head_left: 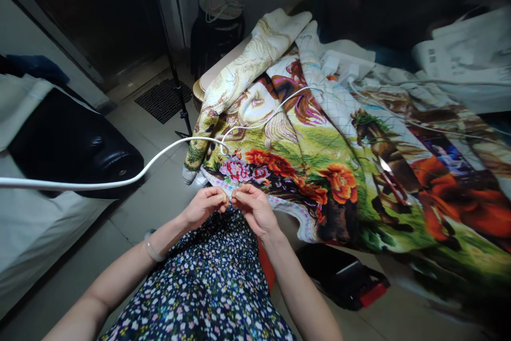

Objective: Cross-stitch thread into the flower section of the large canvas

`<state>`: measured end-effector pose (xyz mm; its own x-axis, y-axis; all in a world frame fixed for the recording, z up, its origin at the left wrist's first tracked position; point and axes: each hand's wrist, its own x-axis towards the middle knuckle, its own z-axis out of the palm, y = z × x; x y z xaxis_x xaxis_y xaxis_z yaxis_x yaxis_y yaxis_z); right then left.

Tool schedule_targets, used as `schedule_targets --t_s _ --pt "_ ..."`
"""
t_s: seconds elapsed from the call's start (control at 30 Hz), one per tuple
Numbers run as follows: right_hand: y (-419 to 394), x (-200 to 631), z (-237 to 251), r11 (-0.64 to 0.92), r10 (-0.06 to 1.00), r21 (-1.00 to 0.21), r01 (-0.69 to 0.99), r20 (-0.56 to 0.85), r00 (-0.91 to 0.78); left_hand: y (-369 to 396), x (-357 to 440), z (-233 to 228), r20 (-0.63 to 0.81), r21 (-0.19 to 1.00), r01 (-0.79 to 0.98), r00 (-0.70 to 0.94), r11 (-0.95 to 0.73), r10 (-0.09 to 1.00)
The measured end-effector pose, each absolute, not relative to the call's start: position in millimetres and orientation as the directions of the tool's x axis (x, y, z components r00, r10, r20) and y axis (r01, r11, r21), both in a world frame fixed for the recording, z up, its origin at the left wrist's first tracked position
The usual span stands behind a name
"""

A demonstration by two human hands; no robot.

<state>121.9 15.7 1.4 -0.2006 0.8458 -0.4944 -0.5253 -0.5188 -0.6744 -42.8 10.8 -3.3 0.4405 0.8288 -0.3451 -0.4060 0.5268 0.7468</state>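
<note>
No readable writing anywhere; the white sheets (459,59) at top right carry print, but it's too blurry to make out. The embroidered cloth (319,171) is big and colourful (orange and pink flowers, horses, green ground, with a gridded unstitched border) and it's draped over a table, its near edge hanging down to the lap. Left hand (205,205) and right hand (255,210) meet right at that edge, fingers curled and pinching the hem, fingertips nearly touching each other. A white cable (159,155) runs across the cloth just above them. There's a pale bangle (153,247) on the left wrist.
</note>
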Motion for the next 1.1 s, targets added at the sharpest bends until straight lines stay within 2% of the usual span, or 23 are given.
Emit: schedule_targets --t_s 0.17,0.37,0.57,0.73,1.1 --pt "11.1 117.5 -2.7 -0.478 0.872 -0.731 -0.487 -0.462 -0.162 10.6 -42.1 -3.1 -0.335 0.751 -0.410 0.439 0.518 0.834" --pt "8.7 124.5 -2.1 -0.327 0.939 -0.940 -0.097 -0.311 -0.145 10.9 -45.0 -7.5 -0.316 0.758 -0.413 0.447 0.506 0.837" --pt "8.1 128.4 7.5 -0.113 0.977 -0.988 0.108 -0.130 -0.167 10.7 -43.2 -7.7 -0.322 0.763 -0.400 0.444 0.507 0.836" --pt "7.5 126.0 11.2 -0.021 0.984 -0.986 0.166 -0.050 -0.170 10.5 -43.4 -8.8 -0.315 0.771 -0.397 0.444 0.499 0.839" --pt "8.8 124.8 11.6 0.000 0.985 -0.984 0.177 -0.031 -0.173 9.0 -45.3 -9.1 -0.316 0.774 -0.390 0.446 0.499 0.838"
